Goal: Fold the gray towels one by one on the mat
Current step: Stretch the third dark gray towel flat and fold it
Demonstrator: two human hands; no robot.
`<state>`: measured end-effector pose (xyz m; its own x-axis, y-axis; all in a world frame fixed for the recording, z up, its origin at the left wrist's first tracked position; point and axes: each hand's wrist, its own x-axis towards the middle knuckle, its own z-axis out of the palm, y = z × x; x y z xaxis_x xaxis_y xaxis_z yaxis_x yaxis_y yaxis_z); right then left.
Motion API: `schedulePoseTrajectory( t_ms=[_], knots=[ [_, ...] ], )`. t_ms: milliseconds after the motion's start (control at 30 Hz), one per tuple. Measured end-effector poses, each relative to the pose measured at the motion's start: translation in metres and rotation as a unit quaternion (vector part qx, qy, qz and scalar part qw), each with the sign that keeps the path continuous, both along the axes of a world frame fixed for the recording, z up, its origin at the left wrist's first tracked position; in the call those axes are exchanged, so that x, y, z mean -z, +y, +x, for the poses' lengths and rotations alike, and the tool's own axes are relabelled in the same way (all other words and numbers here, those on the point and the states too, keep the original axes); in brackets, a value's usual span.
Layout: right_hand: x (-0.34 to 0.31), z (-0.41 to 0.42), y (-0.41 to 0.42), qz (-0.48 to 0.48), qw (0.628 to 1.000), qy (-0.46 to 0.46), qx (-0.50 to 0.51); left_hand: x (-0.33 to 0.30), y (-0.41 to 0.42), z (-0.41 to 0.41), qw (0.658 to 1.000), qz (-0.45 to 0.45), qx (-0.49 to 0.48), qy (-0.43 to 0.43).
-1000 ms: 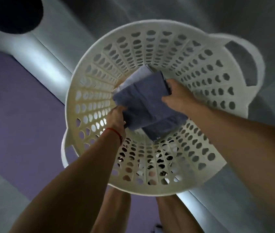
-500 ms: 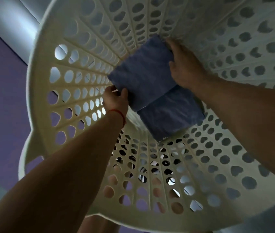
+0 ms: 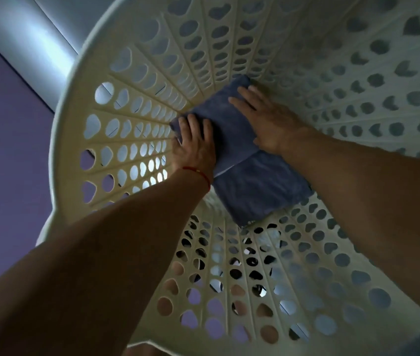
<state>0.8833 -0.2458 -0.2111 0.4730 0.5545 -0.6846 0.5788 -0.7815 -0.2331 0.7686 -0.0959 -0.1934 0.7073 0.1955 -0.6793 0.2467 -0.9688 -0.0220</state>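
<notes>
A folded gray-blue towel (image 3: 232, 132) lies at the bottom of a cream perforated laundry basket (image 3: 137, 104), on top of another folded gray towel (image 3: 257, 186). My left hand (image 3: 196, 145), with a red thread at the wrist, rests flat on the top towel's left edge, fingers spread. On its right side my right hand (image 3: 263, 119) presses flat, palm down. Neither hand grips the cloth. The purple mat (image 3: 6, 140) shows at the left, outside the basket.
The basket's tall holed walls surround both forearms on every side. A pale gray floor strip (image 3: 37, 39) runs diagonally at the upper left between mat and basket. Bare feet or legs show through the holes at the bottom.
The view has dropped deeper into the basket. Both hands lowered the folded towel onto the one below, let go of its edges and now lie flat on it.
</notes>
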Motion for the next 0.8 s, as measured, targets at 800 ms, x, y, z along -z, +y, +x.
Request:
schedulePoseTrajectory(
  t_ms=[800],
  knots=[
    [-0.569, -0.190, 0.079, 0.133, 0.980, 0.043, 0.143, -0.635, 0.083, -0.173, 0.854, -0.148, -0.377, -0.327]
  ],
)
